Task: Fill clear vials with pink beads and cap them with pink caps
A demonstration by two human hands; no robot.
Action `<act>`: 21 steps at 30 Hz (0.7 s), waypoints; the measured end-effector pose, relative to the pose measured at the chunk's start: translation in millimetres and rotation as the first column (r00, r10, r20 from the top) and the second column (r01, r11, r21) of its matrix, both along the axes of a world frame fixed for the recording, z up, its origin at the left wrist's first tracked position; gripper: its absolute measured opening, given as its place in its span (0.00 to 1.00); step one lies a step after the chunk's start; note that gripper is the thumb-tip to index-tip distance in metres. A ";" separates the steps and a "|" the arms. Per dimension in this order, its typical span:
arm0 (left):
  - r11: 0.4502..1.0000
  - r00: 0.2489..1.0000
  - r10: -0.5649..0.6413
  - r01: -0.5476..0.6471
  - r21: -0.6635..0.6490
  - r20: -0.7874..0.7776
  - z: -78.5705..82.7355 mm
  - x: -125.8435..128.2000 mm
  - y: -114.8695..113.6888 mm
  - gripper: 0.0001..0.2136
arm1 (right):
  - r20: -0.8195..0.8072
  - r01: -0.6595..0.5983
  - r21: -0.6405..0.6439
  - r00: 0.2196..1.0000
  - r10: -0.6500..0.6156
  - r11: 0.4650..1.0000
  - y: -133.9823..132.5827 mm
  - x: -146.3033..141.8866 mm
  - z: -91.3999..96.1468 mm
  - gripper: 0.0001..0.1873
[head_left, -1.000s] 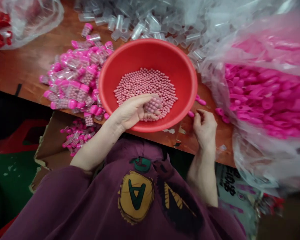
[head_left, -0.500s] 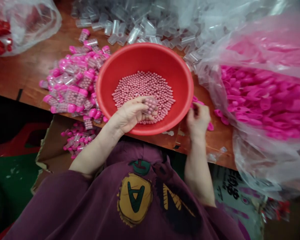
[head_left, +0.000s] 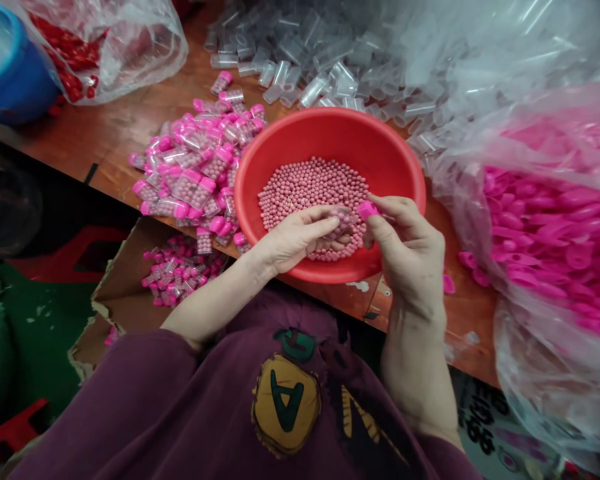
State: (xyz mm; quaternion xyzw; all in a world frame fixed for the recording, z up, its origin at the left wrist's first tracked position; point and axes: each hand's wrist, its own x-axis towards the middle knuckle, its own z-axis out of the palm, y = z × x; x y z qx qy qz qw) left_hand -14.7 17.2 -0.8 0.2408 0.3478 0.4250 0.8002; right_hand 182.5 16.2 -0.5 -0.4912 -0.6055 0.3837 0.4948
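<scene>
We wear a loose plum-purple top (head_left: 180,413) whose sleeves (head_left: 155,360) end near the elbow. Its front shows a rounded mustard patch (head_left: 307,417) with ragged edges and a dark green letter A (head_left: 284,420), a smaller green patch (head_left: 300,345) nearby and yellow striped strokes (head_left: 347,410) on navy. Our left hand (head_left: 300,240) and right hand (head_left: 413,243) are bare.

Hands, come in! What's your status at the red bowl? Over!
Left hand: holding bead-filled clear tube. Right hand: pinching pink cap. Cap and tube apart, over red bowl. Nothing seen between them.
</scene>
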 end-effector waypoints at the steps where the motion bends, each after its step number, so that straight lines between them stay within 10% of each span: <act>1: 1.000 1.000 0.009 -0.008 0.015 -0.007 -2.3 0.3 -0.4 0.14 | 0.008 -0.010 0.021 1.000 0.010 1.000 1.0 -2.3 -0.8 0.14; 21: 0.996 0.996 0.087 -0.086 0.034 -0.031 -6.5 4.5 -4.0 0.10 | 0.371 0.016 0.396 0.912 -0.176 0.918 -3.3 -16.1 -8.1 0.13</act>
